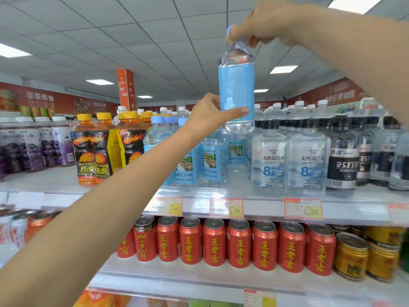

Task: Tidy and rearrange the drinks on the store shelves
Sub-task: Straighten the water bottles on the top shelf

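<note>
Top shelf [243,189]: bottled drinks, several rows deep. Wall banner [39,98], red, reads 享受美食.
Lower shelf: row of red cans [239,244] marked 王老吉 in yellow. At its left end, 加多宝 cans [145,239]. At its right end, gold cans [352,255], text unreadable.
Top shelf, left to right:
- purple-label bottles [33,147], white caps
- HI-TIGER 乐虎 bottles [93,151], orange, yellow caps
- 名仁 bottles [212,160], blue labels
- square clear bottles [271,160] reading 天然苏打水 with a large "8"
- black-label bottles [342,165] reading 苏打

Held bottle [236,91]: clear, plain blue label face towards the camera, upright, raised above the 名仁 group and clear of the shelf.
Left hand [212,114] grasps its lower body, thumb lying across the front.
Right hand [265,23] pinches the neck just below the blue cap [230,29].
Price tags [303,209] on the shelf edge: two read 2.50.
</note>
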`<state>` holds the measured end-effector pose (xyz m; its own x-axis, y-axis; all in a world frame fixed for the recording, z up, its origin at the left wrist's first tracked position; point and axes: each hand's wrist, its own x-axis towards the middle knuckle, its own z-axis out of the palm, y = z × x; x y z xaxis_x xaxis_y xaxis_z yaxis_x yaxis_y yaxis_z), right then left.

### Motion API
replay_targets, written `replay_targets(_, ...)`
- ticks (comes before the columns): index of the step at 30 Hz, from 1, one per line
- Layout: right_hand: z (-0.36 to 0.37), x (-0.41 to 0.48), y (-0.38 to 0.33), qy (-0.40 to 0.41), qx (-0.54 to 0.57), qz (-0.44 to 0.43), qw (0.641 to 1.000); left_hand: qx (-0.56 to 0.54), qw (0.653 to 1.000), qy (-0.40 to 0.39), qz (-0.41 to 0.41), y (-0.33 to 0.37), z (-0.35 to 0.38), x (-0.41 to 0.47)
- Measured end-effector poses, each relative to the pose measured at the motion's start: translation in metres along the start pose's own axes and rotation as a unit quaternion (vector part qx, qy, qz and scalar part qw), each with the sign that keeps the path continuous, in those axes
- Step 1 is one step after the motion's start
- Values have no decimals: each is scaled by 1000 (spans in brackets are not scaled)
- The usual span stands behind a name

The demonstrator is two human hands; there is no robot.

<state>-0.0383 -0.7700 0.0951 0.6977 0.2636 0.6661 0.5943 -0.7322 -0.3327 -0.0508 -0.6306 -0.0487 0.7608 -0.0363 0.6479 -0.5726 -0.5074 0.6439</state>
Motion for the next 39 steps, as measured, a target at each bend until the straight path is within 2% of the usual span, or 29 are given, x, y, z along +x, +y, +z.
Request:
replay_targets(4,17,-11,-10,-9,36,-24,999,-57,998,-21,-24,-2,-9,-17)
replay_targets(6,26,-19,-18,-30,69,-46,996,-57,998,6,-23,-8,-19,-26)
replay_targets(9,30,-29,-22,-115,159,-75,978,-40,997,55,-33,-20,-42,-42)
replay_targets(10,33,-31,-19,-136,155,-75,976,-34,997,62,-38,-25,-51,-48)
replay_targets(11,39,-30,-14,-147,111,-75,980,-33,996,66,-43,-29,-60,-56)
replay_targets(13,62,-24,1,-156,-77,-81,981,-29,996,69,-50,-35,-75,-70)
replay_targets(15,92,-21,13,-191,-213,-82,955,-13,996,68,-51,-41,-88,-85)
replay_targets(18,121,-19,24,-247,-208,-52,945,-13,994,79,-77,-52,-100,-109)
replay_targets(24,133,6,38,-229,-144,-8,963,-29,990,112,-85,-70,-105,-145)
replay_targets(26,138,10,41,-228,-158,1,961,-41,989,110,-91,-74,-107,-152)
replay_targets(31,159,20,56,-161,-198,3,967,-58,986,118,-103,-82,-105,-163)
replay_targets(35,160,24,54,-154,-223,17,962,-49,985,125,-104,-87,-102,-167)
replay_targets(37,154,21,40,-75,-167,-38,982,-57,984,124,-111,-88,-101,-167)
replay_targets(38,149,17,30,-47,-94,-57,993,-57,985,121,-112,-90,-100,-166)
replay_targets(39,145,11,19,-53,-25,-68,996,-56,985,119,-115,-91,-100,-165)
